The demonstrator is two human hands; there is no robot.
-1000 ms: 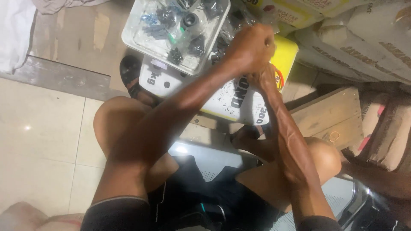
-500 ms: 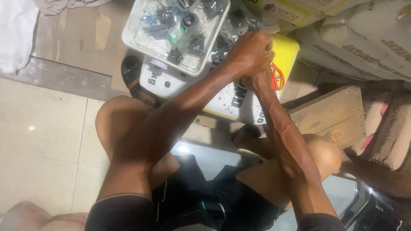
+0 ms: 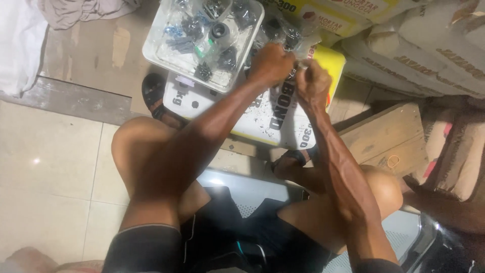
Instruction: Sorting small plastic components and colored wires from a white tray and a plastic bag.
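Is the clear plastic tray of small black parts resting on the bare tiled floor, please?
No, the clear tray sits on top of a white and yellow sack, left of the left hand.

Single head-worn view, looking steeply down.
It looks over the knees, close to the left hand (image 3: 270, 64) and right hand (image 3: 313, 83); a clear tray (image 3: 156, 45) lies just beyond the left hand.

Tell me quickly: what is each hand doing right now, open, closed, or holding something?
Left hand: fingers closed, pinching the clear plastic bag.
Right hand: fingers closed on the same clear plastic bag.
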